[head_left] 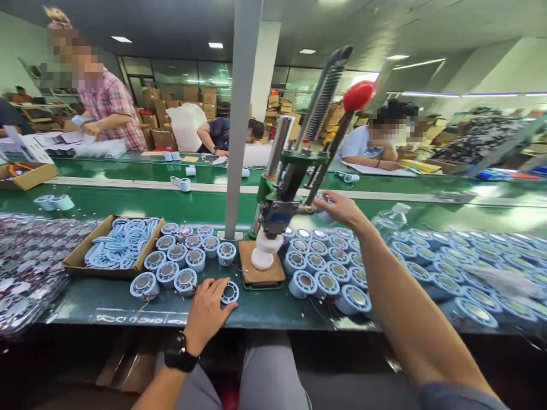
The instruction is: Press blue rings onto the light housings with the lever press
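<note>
My left hand (209, 310) curls round a light blue round housing (231, 292) on the green bench, just left of the press base. Beyond the press, my right hand (339, 210) is closed on another light blue housing (325, 206), partly hidden by the fingers and the lever. The hand press (280, 213) has a red-knobbed lever (359, 95), raised at a slant. Its white upper die stands above a white round block (262, 259) on a brown pad (250, 267). More housings with silver discs (186, 280) stand left of the press.
Many housings (354, 299) fill the bench on the right, near a clear plastic bottle (391, 219). A cardboard box (70, 262) of blue rings (119, 242) stands left. A grey post (241, 114) rises behind. Several people work across the green belt (98, 199).
</note>
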### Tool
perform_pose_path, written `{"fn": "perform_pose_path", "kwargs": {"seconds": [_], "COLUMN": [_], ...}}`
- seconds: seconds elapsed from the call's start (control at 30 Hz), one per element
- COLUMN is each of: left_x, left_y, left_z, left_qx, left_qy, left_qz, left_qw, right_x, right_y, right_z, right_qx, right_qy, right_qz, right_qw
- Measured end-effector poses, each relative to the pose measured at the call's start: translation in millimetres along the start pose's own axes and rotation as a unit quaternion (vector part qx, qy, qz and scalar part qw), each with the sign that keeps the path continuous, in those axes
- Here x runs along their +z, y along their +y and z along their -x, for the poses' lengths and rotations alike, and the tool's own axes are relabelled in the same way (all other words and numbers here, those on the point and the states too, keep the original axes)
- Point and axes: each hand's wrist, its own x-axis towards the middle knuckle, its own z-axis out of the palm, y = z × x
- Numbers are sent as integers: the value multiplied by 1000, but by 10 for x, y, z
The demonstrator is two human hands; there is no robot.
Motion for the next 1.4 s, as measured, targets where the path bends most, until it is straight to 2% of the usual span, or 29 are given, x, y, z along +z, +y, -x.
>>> {"fn": "perform_pose_path", "kwargs": {"seconds": [0.07, 0.13, 0.2, 0.27, 0.33, 0.4, 0.5, 0.57, 0.67, 0.77, 0.87, 0.93, 1.03, 1.17, 1.27, 1.33, 1.4], "left_x": [-18, -98, -257, -477, -708, -887, -960, -858, -566, -286, -114, -57, -44, -83, -94, -96, -107], "left_y": [-10, 3, 37, 73, 90, 85, 72, 98, 208, 316, 317, 268, 188, 128, 116, 145, 230], "left_z": [11, 33, 67, 110, 174, 286, 573, 785, 936, 783, 485, 315, 167, 122, 134, 153, 176], "left_qx": [50, 124, 159, 124, 70, 43, 11, -25, -45, -7, 22, 19, 19, 46, 56, 45, 25], "left_qy": [29, 91, 166, 245, 312, 346, 315, 249, 125, 41, -1, -18, -33, -47, -56, -31, 25], "left_qz": [17, 61, 122, 190, 243, 260, 216, 171, 134, 129, 106, 87, 84, 93, 89, 100, 123], "left_qw": [998, 986, 966, 943, 916, 900, 924, 953, 982, 991, 994, 996, 996, 993, 993, 993, 992], "right_x": [-252, -306, -113, 256, 667, 997, 1224, 1226, 1142, 1083, 1098, 1125, 1134, 1114, 1187, 1285, 1397], "right_y": [45, -84, -379, -776, -1183, -1512, -1760, -1754, -1517, -1125, -769, -620, -523, -509, -550, -616, -715], "right_z": [460, 1050, 1606, 1972, 2084, 2003, 1834, 1851, 2066, 2296, 2422, 2468, 2521, 2581, 2604, 2612, 2620], "right_qx": [10, -5, -39, -85, -125, -139, -133, -127, -121, -104, -89, -79, -82, -110, -54, -7, 5], "right_qy": [-38, -93, -146, -188, -228, -248, -230, -214, -209, -173, -78, -29, -15, -17, 42, 95, 105], "right_qz": [7, 14, 24, 38, 60, 78, 77, 75, 79, 39, -74, -145, -222, -254, -259, -259, -275], "right_qw": [999, 996, 988, 978, 964, 955, 961, 966, 967, 979, 990, 986, 971, 961, 963, 961, 956]}}
